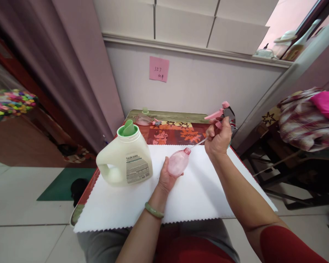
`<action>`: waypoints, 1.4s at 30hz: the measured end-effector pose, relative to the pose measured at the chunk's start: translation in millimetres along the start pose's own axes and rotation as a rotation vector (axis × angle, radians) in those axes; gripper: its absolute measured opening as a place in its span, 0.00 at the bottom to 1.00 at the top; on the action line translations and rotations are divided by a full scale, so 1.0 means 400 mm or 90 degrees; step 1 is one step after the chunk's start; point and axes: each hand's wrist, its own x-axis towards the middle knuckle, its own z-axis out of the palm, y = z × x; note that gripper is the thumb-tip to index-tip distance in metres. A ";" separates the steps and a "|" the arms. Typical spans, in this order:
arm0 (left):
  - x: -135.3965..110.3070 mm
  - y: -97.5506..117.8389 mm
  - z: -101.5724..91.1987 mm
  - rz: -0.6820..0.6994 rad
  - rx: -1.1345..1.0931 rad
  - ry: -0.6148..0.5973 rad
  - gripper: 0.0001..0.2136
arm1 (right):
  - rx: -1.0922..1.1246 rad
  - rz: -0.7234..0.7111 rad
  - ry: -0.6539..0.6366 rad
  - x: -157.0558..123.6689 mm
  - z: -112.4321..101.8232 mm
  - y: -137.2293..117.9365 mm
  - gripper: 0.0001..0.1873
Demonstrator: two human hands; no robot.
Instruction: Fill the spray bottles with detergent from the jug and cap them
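Note:
My left hand [167,177] is closed around a small pink see-through bottle [178,163], tilted with its open neck up and to the right. Pinched in my right hand [219,138] is a pink and grey spray trigger head [217,114]. Its thin dip tube [199,143] slants down to the left, the end at or close to the bottle mouth; I cannot tell whether it is inside. Left of my hands stands a big cream detergent jug [138,164] with a handle, a label and an uncapped neck showing a green pour spout [129,128].
A white scalloped mat [112,212] covers much of the red patterned table [181,133]. Toward the back lie a clear bottle [143,119] and a small pink and grey piece [157,123]. A pink note [159,69] is on the wall. Clothes [298,120] are piled at the right.

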 end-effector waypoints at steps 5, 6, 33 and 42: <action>0.000 -0.002 -0.004 -0.002 0.002 0.006 0.35 | 0.008 0.076 -0.048 -0.053 -0.041 0.053 0.16; -0.001 -0.001 -0.004 -0.005 0.000 0.004 0.34 | -0.010 0.108 -0.056 -0.072 -0.056 0.071 0.15; -0.227 0.021 0.217 -0.235 -0.153 -0.109 0.47 | 0.157 0.425 -0.387 -0.077 -0.123 -0.049 0.08; -0.245 0.034 0.278 -0.306 -0.111 0.005 0.45 | 0.129 0.391 -0.435 -0.063 -0.138 -0.075 0.08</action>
